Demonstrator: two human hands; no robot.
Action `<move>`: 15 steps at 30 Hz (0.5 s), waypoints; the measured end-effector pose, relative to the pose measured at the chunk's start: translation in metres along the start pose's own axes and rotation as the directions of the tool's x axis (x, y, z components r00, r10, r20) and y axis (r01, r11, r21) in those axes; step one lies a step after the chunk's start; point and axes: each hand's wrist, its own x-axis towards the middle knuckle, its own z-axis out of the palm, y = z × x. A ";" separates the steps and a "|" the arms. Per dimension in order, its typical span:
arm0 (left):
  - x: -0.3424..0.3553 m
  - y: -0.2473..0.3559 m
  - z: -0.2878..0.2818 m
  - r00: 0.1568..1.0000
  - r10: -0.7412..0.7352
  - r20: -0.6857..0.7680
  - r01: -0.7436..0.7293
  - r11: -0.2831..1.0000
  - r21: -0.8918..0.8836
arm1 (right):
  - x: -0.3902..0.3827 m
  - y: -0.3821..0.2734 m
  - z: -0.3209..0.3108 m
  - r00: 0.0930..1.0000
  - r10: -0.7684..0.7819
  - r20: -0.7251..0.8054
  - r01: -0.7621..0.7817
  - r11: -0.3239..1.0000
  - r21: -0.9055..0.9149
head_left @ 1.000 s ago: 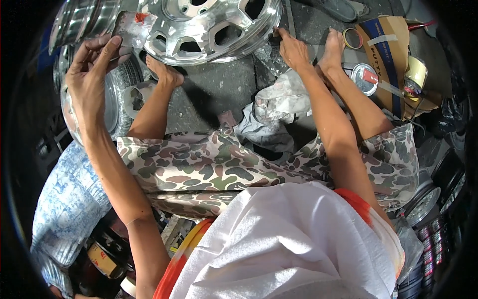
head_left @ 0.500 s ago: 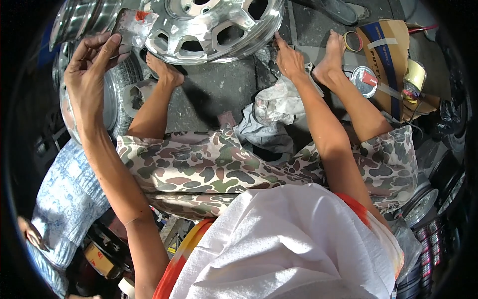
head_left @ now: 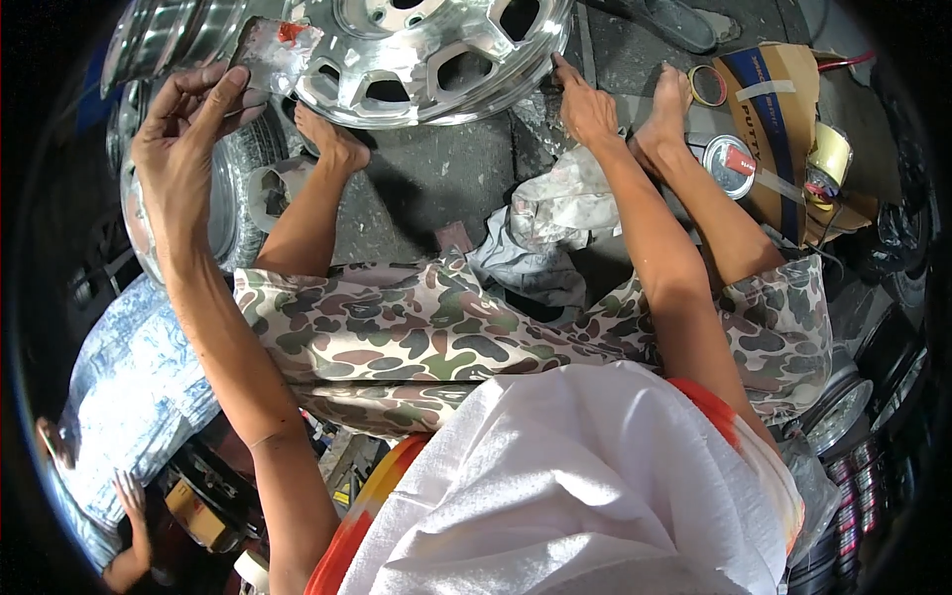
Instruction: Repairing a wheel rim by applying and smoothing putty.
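Observation:
My left hand (head_left: 188,119) pinches a thin flat putty scraper (head_left: 273,61) between thumb and fingers. The scraper carries a smear of red and pale paste, and its end overlaps the left edge of a shiny metal wheel rim (head_left: 426,91). Spoke openings show in the rim, and its top is cut off by the view. At the rim's right edge is my right hand (head_left: 589,111), its index finger stretched out and its tip at the rim. The other fingers are partly hidden, and I see nothing held in them.
Rags (head_left: 560,208) lie between my legs. To the right are a cardboard box (head_left: 769,129), a round tin (head_left: 729,164) and a tape roll (head_left: 707,86). A wheel with a tyre (head_left: 233,188) stands left. Another person's hand (head_left: 131,501) shows at lower left.
My right hand has shifted slightly right at the rim's edge. My left hand keeps its grip on the scraper. At lower left, the other person's arm and hand have come into view.

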 end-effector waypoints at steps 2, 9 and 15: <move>-0.001 0.001 0.000 1.000 0.001 0.002 -0.001 1.000 -0.010 | 0.005 0.000 -0.002 1.000 0.019 -0.016 -0.019 1.000 -0.005; -0.003 0.004 0.003 1.000 0.021 0.003 -0.021 1.000 0.023 | 0.023 0.010 -0.006 0.999 0.020 -0.031 -0.021 0.999 -0.048; -0.006 0.001 0.011 0.993 -0.034 0.112 0.033 0.999 0.013 | 0.003 0.003 0.010 0.999 -0.025 -0.043 0.025 1.000 -0.011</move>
